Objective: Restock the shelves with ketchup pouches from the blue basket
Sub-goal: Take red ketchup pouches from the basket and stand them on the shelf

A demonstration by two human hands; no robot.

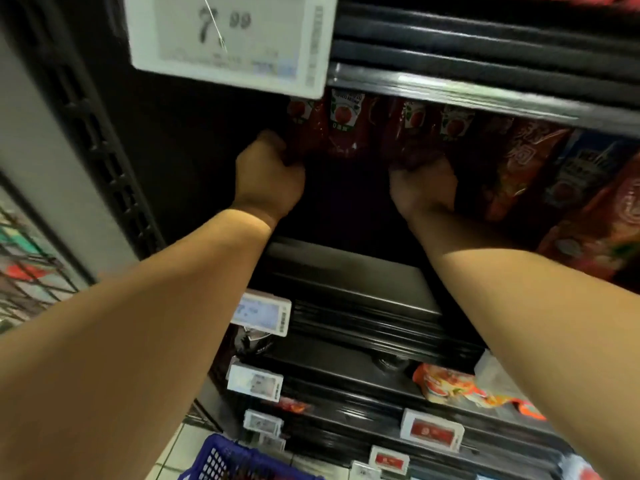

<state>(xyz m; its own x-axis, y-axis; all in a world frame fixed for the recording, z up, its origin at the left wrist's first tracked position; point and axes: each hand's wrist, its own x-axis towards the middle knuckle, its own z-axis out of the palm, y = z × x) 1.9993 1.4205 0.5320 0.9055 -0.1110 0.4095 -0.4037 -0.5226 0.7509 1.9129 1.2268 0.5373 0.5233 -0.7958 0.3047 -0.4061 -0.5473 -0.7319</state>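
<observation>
Between gripping hands (346,181) — upright ketchup pouches (346,126).

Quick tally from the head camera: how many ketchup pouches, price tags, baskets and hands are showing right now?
Ketchup pouches at the shelf back with a tomato label showing: 4
Price tags: 7
Blue basket: 1
Hands: 2, left hand, right hand
Total: 14

view: head-worn, single | faces: forward and down into dark metal shelf (346,271) | range: close, shelf fills frame | shared: none
</observation>
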